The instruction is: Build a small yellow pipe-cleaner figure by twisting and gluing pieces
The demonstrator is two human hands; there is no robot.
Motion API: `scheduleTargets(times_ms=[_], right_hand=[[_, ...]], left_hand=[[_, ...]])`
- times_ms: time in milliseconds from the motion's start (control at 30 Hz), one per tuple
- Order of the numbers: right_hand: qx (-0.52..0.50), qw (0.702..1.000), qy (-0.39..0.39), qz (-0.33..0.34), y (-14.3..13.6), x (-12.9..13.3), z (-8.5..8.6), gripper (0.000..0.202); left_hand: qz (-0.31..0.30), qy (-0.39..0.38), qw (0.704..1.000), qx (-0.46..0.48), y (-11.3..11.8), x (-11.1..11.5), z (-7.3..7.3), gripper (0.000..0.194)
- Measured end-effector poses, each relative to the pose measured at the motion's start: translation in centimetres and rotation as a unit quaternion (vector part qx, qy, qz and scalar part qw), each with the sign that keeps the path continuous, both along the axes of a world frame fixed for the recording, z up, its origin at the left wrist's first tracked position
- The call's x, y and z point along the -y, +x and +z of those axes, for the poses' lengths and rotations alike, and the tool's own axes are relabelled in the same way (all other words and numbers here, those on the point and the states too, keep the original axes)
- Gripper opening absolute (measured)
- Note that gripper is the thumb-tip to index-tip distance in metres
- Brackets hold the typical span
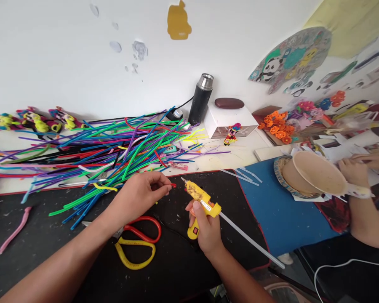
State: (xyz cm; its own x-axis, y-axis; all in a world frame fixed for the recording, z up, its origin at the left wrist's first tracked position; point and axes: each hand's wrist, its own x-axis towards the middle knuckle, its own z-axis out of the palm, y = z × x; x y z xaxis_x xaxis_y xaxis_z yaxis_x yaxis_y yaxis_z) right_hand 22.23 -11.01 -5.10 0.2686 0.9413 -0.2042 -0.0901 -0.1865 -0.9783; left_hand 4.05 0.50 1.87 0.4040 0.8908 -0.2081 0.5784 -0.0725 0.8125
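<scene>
Between thumb and forefinger, my left hand (144, 191) pinches a small red piece (173, 185) over the black mat (177, 261). My right hand (207, 227) is wrapped round a yellow glue gun (197, 192), its nozzle pointing up and left, close to the red piece but apart from it. A long clear glue stick (252, 240) sticks out of the gun's back. Below my left hand lie scissors (135, 263) with one red and one yellow handle, their blades partly hidden by my left forearm.
Many coloured pipe cleaners (113, 147) lie in a heap behind the mat. A black flask (200, 99) stands by a white box (219, 120). A pink twisted piece (15, 229) is at left. At right are a bowl (318, 172), glue sticks (248, 176) and another person's arm (364, 214).
</scene>
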Motion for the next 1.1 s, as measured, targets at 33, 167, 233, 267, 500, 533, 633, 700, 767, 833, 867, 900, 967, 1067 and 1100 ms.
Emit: scheduleTargets(times_ms=[33, 167, 233, 267, 500, 533, 633, 700, 767, 833, 867, 900, 967, 1067, 1100], right_hand=[[-0.003, 1.000, 0.000, -0.009, 0.2, -0.2, 0.1, 0.057], [-0.051, 0.997, -0.012, -0.059, 1.8, -1.1, 0.9, 0.057], [-0.092, 0.992, -0.021, -0.084, 2.6, -1.7, 1.4, 0.057], [-0.109, 0.990, -0.029, -0.088, 3.1, -2.0, 1.6, 0.058], [-0.177, 0.978, -0.105, -0.036, 4.9, -2.5, 2.8, 0.060], [-0.177, 0.977, -0.113, -0.021, 5.0, -2.4, 3.0, 0.060], [-0.153, 0.980, -0.126, 0.017, 5.3, -2.0, 3.1, 0.062], [-0.128, 0.981, -0.136, 0.041, 5.6, -1.8, 2.9, 0.062], [-0.107, 0.981, -0.149, 0.061, 5.9, -1.8, 2.6, 0.060], [-0.085, 0.981, -0.161, 0.071, 6.4, -1.9, 2.3, 0.058], [-0.071, 0.981, -0.166, 0.072, 6.6, -1.9, 2.1, 0.056], [-0.053, 0.981, -0.172, 0.072, 6.9, -1.9, 1.9, 0.054], [0.000, 0.981, -0.180, 0.070, 7.5, -1.8, 1.7, 0.052], [0.087, 0.976, -0.181, 0.080, 8.3, -1.3, 1.4, 0.055], [0.108, 0.973, -0.185, 0.084, 8.5, -1.0, 1.4, 0.056]], left_hand=[[0.011, 0.000, 1.000, 0.014, -0.1, -0.1, 0.3, 0.023], [0.043, -0.014, 0.996, 0.077, -0.6, -0.4, 1.3, 0.026], [0.046, -0.040, 0.991, 0.121, -0.6, -0.5, 1.4, 0.029], [0.044, -0.054, 0.988, 0.141, -0.6, -0.4, 1.4, 0.031], [0.024, -0.093, 0.976, 0.197, -0.6, 0.0, 0.5, 0.037], [0.024, -0.095, 0.975, 0.201, -0.6, 0.1, 0.5, 0.037], [0.025, -0.098, 0.974, 0.205, -0.6, 0.4, 0.8, 0.035], [0.023, -0.103, 0.972, 0.211, -0.5, 0.6, 1.0, 0.034], [0.023, -0.114, 0.966, 0.230, -0.3, 0.7, 0.9, 0.033], [0.031, -0.136, 0.953, 0.268, -0.1, 0.9, 0.6, 0.033], [0.041, -0.151, 0.943, 0.292, 0.0, 1.0, 0.5, 0.032], [0.053, -0.168, 0.932, 0.318, 0.2, 1.1, 0.3, 0.031], [0.083, -0.205, 0.904, 0.365, 0.4, 1.3, 0.0, 0.031], [0.115, -0.251, 0.871, 0.407, 0.6, 1.5, -0.2, 0.033], [0.122, -0.262, 0.863, 0.414, 0.6, 1.5, -0.1, 0.033]])
